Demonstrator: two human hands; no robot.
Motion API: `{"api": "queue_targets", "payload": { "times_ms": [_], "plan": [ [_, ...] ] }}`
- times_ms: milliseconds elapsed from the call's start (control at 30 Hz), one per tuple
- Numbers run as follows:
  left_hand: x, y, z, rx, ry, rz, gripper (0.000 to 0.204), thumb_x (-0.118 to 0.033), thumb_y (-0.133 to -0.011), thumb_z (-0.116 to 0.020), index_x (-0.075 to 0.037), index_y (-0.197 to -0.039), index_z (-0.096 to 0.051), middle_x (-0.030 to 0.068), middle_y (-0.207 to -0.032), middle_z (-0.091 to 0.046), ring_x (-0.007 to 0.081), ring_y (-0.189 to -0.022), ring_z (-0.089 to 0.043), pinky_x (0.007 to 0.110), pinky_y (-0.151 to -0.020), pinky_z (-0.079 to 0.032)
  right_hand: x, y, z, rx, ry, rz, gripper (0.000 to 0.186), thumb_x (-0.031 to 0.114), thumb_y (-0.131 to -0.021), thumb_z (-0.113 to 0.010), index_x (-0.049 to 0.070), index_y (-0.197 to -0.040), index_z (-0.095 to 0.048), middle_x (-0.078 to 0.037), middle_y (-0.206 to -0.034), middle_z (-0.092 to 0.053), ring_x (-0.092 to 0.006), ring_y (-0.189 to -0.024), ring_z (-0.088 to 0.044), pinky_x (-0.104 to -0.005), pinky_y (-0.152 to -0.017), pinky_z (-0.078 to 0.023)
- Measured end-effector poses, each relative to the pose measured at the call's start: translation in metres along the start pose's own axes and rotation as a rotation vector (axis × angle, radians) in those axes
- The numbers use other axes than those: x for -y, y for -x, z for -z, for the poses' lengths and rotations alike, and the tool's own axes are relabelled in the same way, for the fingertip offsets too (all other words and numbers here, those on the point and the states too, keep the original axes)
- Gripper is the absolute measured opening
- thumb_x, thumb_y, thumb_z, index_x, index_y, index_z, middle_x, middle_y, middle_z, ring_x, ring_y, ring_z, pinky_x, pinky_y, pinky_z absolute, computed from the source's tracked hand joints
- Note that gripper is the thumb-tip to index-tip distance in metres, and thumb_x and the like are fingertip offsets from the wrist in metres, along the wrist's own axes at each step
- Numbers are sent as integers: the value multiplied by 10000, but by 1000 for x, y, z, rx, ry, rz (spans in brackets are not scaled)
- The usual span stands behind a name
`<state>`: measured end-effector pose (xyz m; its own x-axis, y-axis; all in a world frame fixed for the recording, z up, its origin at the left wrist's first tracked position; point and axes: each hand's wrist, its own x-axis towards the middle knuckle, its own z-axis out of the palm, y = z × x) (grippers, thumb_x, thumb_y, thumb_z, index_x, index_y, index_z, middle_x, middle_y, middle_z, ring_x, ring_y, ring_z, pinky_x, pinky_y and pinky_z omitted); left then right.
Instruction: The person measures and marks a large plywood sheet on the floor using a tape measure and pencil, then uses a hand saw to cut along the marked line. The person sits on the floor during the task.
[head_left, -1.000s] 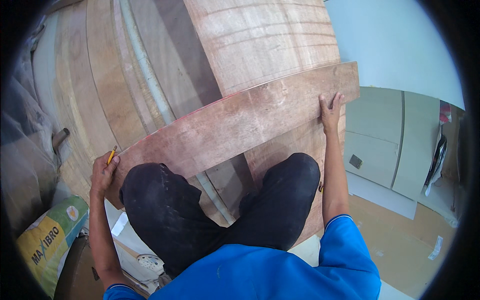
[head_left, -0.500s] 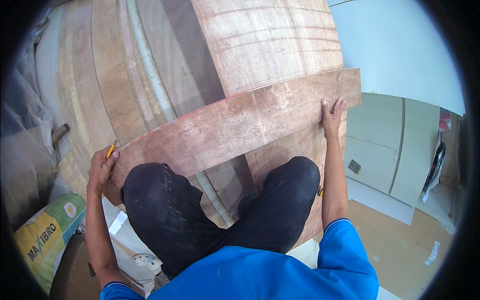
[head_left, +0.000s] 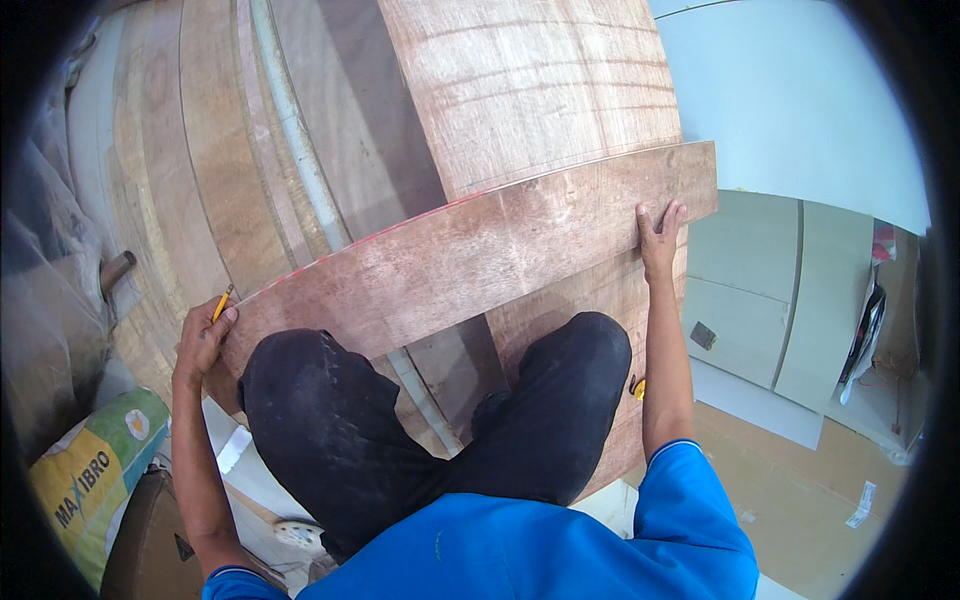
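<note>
A long reddish-brown plywood strip (head_left: 440, 262) lies crosswise in front of my knees, over a larger pale plywood sheet (head_left: 545, 95). Its far edge shows a thin red line along the left part. At the strip's left end, my left hand (head_left: 203, 338) is closed around a yellow pencil (head_left: 221, 303), its thumb resting against the wood. Toward the right end, my right hand (head_left: 659, 243) lies on the near edge with fingers stretched out and spread across the face. Part of a small yellow object (head_left: 640, 389) peeks out beside my right knee.
Several long boards (head_left: 215, 150) run side by side at the left, near a plastic-wrapped bundle (head_left: 50, 270). A green and yellow sack (head_left: 105, 470) stands lower left. To the right are pale cabinet panels (head_left: 745, 285) and brown sheeting (head_left: 760, 480) on the floor.
The view has shifted slightly, so the scene sits a little further left. Both hands keep their places on the plywood strip, and more of the small yellow object shows.
</note>
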<state>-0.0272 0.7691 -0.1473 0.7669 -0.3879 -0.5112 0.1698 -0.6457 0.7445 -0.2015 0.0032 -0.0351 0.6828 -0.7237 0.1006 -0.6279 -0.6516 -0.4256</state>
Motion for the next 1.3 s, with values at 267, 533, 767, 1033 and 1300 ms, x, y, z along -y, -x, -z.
{"api": "queue_targets", "payload": {
  "times_ms": [267, 533, 767, 1033, 1300],
  "plan": [
    [-9, 0, 2, 25, 28, 43, 341, -336, -989, -670, 5, -989, -649, -1, -713, -498, 132, -696, -473, 324, -655, -406, 4, 0, 1, 20, 24, -7, 1078, 560, -931, -723, -77, -1625, -199, -304, -1718, -55, -379, -1616, -68, -427, -1297, -124],
    [9, -3, 0, 23, 72, 56, 328, -311, -980, -677, 16, -997, -651, -7, -722, -506, 132, -693, -470, 321, -654, -404, 1, 0, 1, 12, 59, 0, 1071, 568, -940, -710, -76, -1625, -195, -307, -1717, -49, -384, -1615, -59, -432, -1298, -122],
    [-6, -3, 1, 25, 76, 72, 254, -255, -984, -674, -2, -974, -659, -42, -722, -487, 101, -673, -438, 295, -623, -372, -4, -1, 1, 27, 70, -6, 1074, 618, -956, -668, -48, -1640, -176, -281, -1729, -36, -362, -1619, -55, -414, -1297, -108],
    [-2, -3, 1, 35, 110, 68, 271, -279, -994, -684, -10, -971, -660, -53, -722, -486, 95, -666, -437, 290, -614, -366, 2, -1, 1, 33, 52, -5, 1082, 613, -953, -674, -56, -1638, -171, -286, -1727, -31, -356, -1621, -40, -415, -1298, -97],
    [-1, -4, 7, 42, 72, 83, 277, -274, -985, -663, -5, -927, -626, -35, -747, -476, 108, -714, -443, 303, -642, -385, -10, 2, -10, -10, 0, 38, 1063, 573, -943, -703, -84, -1619, -211, -322, -1711, -54, -389, -1615, -51, -431, -1297, -107]
  ]
}}
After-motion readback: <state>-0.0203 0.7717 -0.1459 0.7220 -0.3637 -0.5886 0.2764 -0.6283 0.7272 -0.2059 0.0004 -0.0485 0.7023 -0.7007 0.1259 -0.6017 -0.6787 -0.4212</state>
